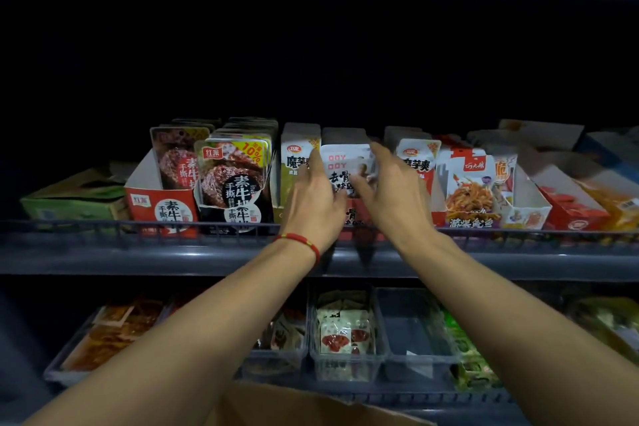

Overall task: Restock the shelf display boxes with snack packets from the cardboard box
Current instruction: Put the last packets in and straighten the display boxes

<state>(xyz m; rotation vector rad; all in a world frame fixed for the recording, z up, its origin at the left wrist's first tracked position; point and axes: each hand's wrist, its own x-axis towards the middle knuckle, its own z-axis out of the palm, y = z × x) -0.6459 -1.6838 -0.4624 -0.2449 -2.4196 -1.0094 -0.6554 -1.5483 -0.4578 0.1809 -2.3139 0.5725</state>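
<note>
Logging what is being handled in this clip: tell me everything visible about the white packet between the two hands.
The white snack packet is a glossy, plastic-looking pouch with pale pink letters on top and bold black Chinese characters below. It stands upright, facing out, at the front of a red display box on the upper shelf, between two konjac packs. The left hand covers its left edge and the right hand its right edge; its lower part is hidden, and the exact grip cannot be made out.
</note>
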